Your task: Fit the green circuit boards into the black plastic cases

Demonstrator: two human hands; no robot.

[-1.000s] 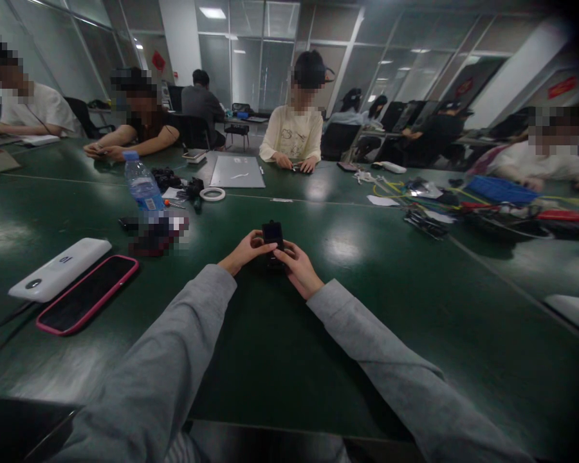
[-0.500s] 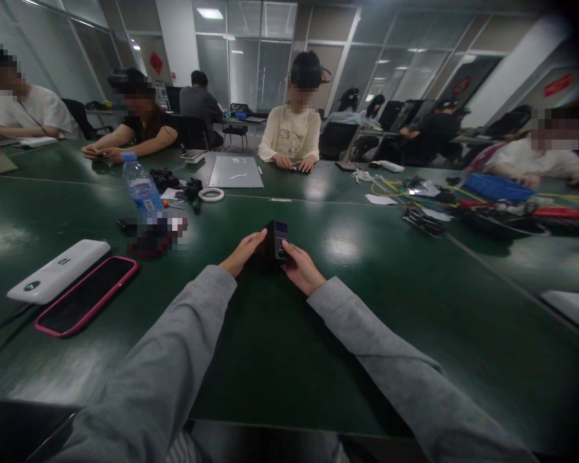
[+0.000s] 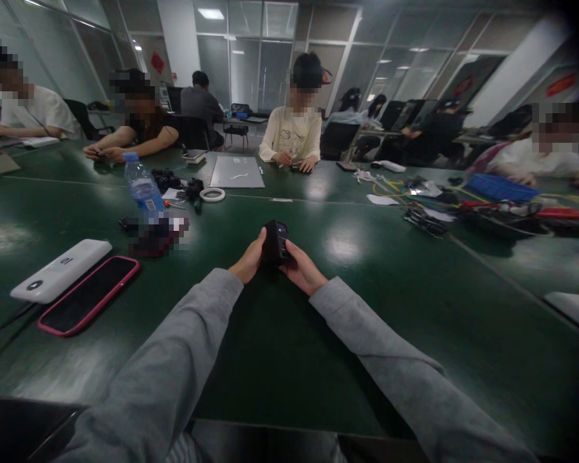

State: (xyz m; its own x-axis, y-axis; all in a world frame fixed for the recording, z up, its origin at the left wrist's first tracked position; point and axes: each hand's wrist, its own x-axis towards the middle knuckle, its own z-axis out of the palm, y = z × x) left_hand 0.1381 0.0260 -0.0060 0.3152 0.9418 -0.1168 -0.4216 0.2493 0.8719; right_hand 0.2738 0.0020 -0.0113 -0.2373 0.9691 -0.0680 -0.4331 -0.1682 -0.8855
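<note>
Between my two hands is a small black box-shaped device (image 3: 274,239) with a little screen and buttons on its right-hand face. My left hand (image 3: 251,258) grips its left side, the thumb along the near edge and the other fingers hidden behind it. On the other side my right hand (image 3: 303,267) is closed on it, with the thumb on the button face. The device is held above the green table (image 3: 289,360), tilted so that its plain black side shows. What kind of device it is I cannot tell.
To the left lie a white power bank (image 3: 60,271) with a cable and a phone in a pink case (image 3: 89,296). Beyond stand a water bottle (image 3: 143,186), a tape roll (image 3: 212,195) and a closed laptop (image 3: 236,172). Cables and a blue tray (image 3: 499,188) are at right. Several people sit around.
The device has turned in my hands, so more of its plain side and less of its screen face shows. My left hand has shifted slightly and wraps further round it.
</note>
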